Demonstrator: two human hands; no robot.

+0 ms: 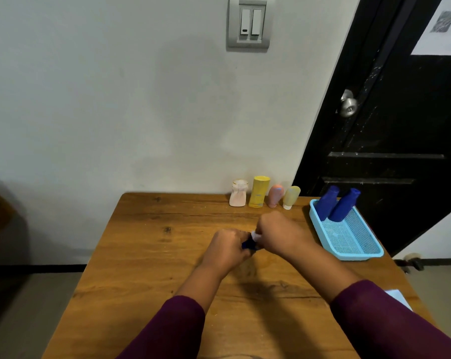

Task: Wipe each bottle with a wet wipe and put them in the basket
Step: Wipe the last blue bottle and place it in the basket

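Two maroon sleeves (pixel 172 330) reach out over the wooden worktop (pixel 141 281). A white packet (pixel 399 297) lies at its right edge, partly behind the right arm. In the middle of the worktop the hands meet. The left hand (pixel 225 248) has its grip curled round a dark blue bottle (pixel 248 245), most of it hidden in the fist. The right hand (pixel 277 235) pinches a white wet wipe (pixel 255 237) against the bottle's end. Off to the right sits a light blue mesh basket (pixel 356 256) with two blue bottles (pixel 344 206) leaning at its far end. Further back, against the wall, four more stand in a row: a whitish bottle (pixel 238 194), a yellow bottle (pixel 258 191), a pink tube (pixel 275 196) and a pale yellow tube (pixel 291 196). Behind the basket is a black door (pixel 400 125), and a light switch (pixel 250 22) sits high on the wall
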